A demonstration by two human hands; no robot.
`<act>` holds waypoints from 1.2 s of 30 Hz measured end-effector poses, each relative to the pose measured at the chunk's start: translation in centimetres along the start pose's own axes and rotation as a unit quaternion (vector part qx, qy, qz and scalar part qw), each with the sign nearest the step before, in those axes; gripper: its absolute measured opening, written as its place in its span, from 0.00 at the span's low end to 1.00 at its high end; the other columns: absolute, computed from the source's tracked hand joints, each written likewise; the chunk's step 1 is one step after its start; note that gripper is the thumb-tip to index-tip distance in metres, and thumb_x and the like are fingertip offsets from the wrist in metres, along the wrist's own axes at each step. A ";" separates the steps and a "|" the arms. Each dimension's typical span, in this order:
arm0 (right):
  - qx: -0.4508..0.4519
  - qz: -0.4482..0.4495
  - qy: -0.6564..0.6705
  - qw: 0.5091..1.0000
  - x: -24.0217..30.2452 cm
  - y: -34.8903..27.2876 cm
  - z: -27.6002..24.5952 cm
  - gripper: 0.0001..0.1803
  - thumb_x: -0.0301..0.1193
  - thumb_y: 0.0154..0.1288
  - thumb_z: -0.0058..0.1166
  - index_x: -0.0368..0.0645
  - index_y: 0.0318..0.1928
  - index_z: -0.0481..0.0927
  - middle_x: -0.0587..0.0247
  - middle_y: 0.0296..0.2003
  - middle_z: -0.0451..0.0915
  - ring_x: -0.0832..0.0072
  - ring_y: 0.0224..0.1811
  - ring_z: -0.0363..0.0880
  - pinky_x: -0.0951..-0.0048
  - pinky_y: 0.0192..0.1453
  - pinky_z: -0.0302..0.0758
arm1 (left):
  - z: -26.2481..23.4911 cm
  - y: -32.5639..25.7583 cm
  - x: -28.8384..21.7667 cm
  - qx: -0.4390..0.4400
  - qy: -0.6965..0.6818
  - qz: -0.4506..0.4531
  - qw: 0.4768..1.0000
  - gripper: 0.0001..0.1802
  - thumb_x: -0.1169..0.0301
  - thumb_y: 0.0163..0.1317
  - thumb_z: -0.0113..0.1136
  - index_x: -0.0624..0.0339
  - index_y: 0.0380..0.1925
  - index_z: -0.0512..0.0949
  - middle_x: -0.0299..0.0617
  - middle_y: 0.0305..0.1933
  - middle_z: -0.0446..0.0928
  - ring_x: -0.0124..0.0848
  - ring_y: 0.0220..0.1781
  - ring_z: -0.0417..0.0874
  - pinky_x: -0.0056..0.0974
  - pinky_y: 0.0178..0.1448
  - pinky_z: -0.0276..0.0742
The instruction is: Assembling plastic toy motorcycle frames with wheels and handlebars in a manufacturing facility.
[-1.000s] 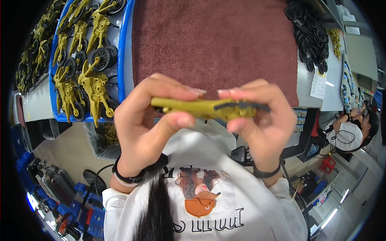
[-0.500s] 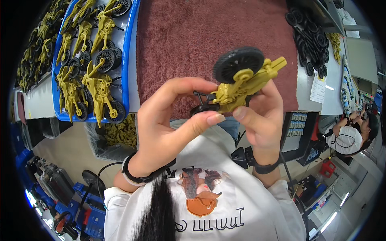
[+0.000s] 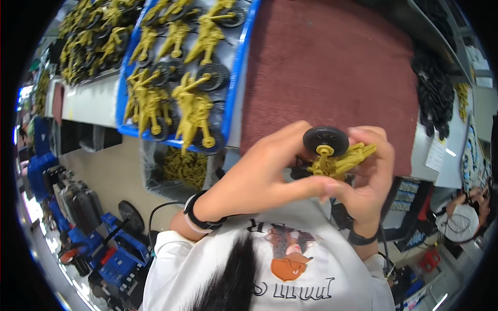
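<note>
At my far left is one heap of yellow toy motorcycles point(image 3: 96, 41), too tangled to count. Next comes one blue tray point(image 3: 239, 78) with more of them, two at its near end and several overlapping beyond, then one plastic-lined bin point(image 3: 151, 176) of yellow pieces below it. My left hand point(image 3: 264, 168) is closed on one yellow motorcycle point(image 3: 332, 167), thumb stretched along its near side. I have that motorcycle in front of my chest, one black wheel point(image 3: 326, 139) facing up, with one maroon towel point(image 3: 332, 78) beyond it. My right hand point(image 3: 371, 179) curls round its other end, so two hands share one toy. Further right lie one pile of black parts point(image 3: 433, 90), its count unclear, one white paper point(image 3: 437, 155) and one other person point(image 3: 459, 223) at the edge
</note>
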State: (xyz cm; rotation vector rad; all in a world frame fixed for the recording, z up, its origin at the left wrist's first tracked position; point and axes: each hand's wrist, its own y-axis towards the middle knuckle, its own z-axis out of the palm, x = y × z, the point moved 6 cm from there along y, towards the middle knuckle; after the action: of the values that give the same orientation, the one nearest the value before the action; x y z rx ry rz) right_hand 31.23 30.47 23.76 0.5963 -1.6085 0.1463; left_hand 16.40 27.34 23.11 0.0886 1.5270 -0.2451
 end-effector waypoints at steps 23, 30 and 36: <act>0.042 0.082 -0.110 0.990 -0.4 0.8 -0.3 0.12 0.15 0.50 0.60 0.35 0.38 0.80 0.61 0.33 0.76 0.78 0.31 0.77 0.79 0.36 0.73 | -24.6 -14.3 -0.2 -0.603 0.109 0.062 0.788 0.22 0.70 0.54 0.69 0.66 0.47 0.74 0.41 0.41 0.78 0.24 0.41 0.79 0.29 0.47 0.73; 0.033 0.047 -0.141 0.988 0.0 1.0 0.0 0.11 0.15 0.50 0.61 0.37 0.36 0.80 0.61 0.35 0.76 0.78 0.32 0.75 0.79 0.36 0.73 | -26.4 -16.4 0.9 -0.572 0.224 -0.107 0.782 0.17 0.67 0.55 0.69 0.63 0.38 0.72 0.40 0.37 0.77 0.21 0.33 0.75 0.27 0.39 0.70; 0.027 0.041 -0.135 0.990 0.0 0.9 -0.6 0.10 0.16 0.50 0.61 0.37 0.35 0.81 0.61 0.36 0.76 0.78 0.32 0.75 0.79 0.35 0.72 | -26.5 -17.0 1.1 -0.614 0.102 0.085 0.778 0.17 0.70 0.62 0.63 0.61 0.47 0.70 0.40 0.43 0.74 0.25 0.45 0.76 0.29 0.49 0.69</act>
State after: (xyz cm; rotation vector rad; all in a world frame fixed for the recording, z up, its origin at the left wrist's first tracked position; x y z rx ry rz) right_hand 31.28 31.53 24.06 0.6106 -1.8986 0.1763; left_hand -13.10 16.29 22.38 -0.8106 1.6157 0.9634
